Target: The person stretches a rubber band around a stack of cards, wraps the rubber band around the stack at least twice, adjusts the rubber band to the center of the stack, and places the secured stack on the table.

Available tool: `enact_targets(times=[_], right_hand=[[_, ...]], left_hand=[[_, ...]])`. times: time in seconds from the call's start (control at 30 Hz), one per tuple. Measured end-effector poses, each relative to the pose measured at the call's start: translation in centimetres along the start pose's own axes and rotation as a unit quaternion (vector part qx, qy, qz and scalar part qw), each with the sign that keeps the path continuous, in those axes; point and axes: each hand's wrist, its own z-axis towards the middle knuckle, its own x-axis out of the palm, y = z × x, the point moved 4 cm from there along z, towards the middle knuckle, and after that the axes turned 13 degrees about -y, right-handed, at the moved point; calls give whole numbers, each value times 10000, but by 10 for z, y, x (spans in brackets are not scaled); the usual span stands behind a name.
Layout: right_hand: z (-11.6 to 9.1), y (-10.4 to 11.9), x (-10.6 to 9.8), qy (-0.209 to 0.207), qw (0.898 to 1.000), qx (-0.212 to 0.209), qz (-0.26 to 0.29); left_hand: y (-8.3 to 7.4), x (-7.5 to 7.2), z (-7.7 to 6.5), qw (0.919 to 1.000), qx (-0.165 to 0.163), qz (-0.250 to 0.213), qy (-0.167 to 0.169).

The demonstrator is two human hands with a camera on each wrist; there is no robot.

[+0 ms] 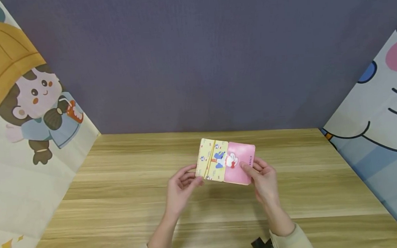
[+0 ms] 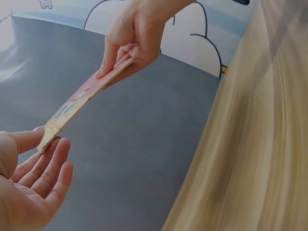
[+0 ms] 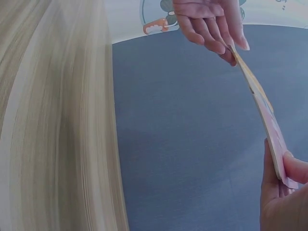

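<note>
Held in the air above the table is a thin, small notebook (image 1: 224, 162), pink on its right part and patterned yellow on its left, with a white cartoon figure where the two meet. My right hand (image 1: 267, 182) grips the pink end, thumb on the cover and fingers beneath. At the yellow end, my left hand (image 1: 179, 189) pinches the near left corner between thumb and fingertips, its other fingers loosely bent. Seen nearly edge-on in the left wrist view, the notebook (image 2: 79, 103) slants between both hands. Its underside is hidden in the head view.
Below the hands lies a wood-grain table (image 1: 121, 204). A dark grey-blue panel (image 1: 195, 63) rises behind it. Cartoon-printed sheets flank the left (image 1: 14, 180) and right (image 1: 373, 136). Black straps (image 1: 263, 246) show near the cuffs.
</note>
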Motion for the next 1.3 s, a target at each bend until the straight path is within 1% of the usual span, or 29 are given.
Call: enact_targets(times=[0.1,0.17,0.27,0.3,0.33,0.37,0.43,0.5,0.57,0.6,0.63,0.67,0.7,0.73,0.77,0.8,0.83,0.9,0.93,0.97,1.0,1.03,1.07,1.1,1.13,1.17,1.27,1.3], right_hand=[[0,0,0,-6,10000,-26,28],[0,1,0,-1,10000,-38,28],[0,1,1,10,10000,-47,-22],[0,1,1,11,10000,-26,-14],[0,1,1,18,10000,-14,-35],[0,1,1,26,10000,-3,-53],[0,1,2,37,10000,28,-48],[0,1,2,59,10000,25,-49],[0,0,3,88,9999,0,-71],[0,0,3,100,9999,-9,-76],[0,-1,3,119,9999,-1,-64],[0,-1,4,153,9999,5,-76],[-1,-1,5,199,9998,-6,-73],[-2,-1,6,248,9997,-18,-67],[-3,0,7,303,9995,-43,-73],[-9,11,13,396,9992,-10,31],[-10,11,14,454,9990,-46,40],[-11,13,16,505,9987,-89,42],[-11,13,16,504,9987,-87,43],[-11,14,16,492,9988,-78,28],[-11,13,16,473,9989,-61,24],[-6,3,11,403,9991,-97,-93],[-6,3,11,383,9991,-59,-152],[-7,3,12,385,9990,-60,-209],[-7,2,12,373,9990,-57,-256],[-8,2,13,358,9989,-68,-297],[-10,1,15,324,9988,-81,-362],[-10,1,15,316,9988,-100,-363]], left_hand=[[1,1,-4,9997,-16,-182,-144],[1,2,-6,9989,-136,-363,-264],[5,3,-8,9978,-226,-458,-413],[7,4,-9,9978,-180,-480,-430],[10,4,-10,9978,-32,-524,-400],[17,4,-10,9978,139,-538,-359],[42,1,-8,9971,458,-539,-286],[73,-2,-6,9963,599,-574,-227],[104,-6,-3,9963,533,-619,-253],[116,-8,-2,9968,418,-614,-283],[122,-8,-2,9971,309,-633,-270],[125,-8,-3,9970,285,-676,-229],[124,-6,-3,9966,330,-735,-184],[110,-3,-6,9962,403,-765,-110],[97,0,-8,9969,290,-719,-108],[94,2,-9,9966,358,-736,-50],[92,3,-10,9957,451,-805,-2],[88,5,-11,9962,402,-768,-28],[76,6,-12,9967,341,-733,-27],[77,6,-11,9974,181,-696,-85],[73,6,-12,9971,217,-732,-61],[60,8,-13,9977,-11,-674,-90],[46,10,-15,9982,-144,-588,-35],[31,13,-17,9982,-146,-584,41],[20,15,-18,9979,-251,-591,57],[18,16,-18,9979,-277,-586,65],[15,19,-19,9978,-125,-634,152],[26,19,-18,9974,43,-702,156]])
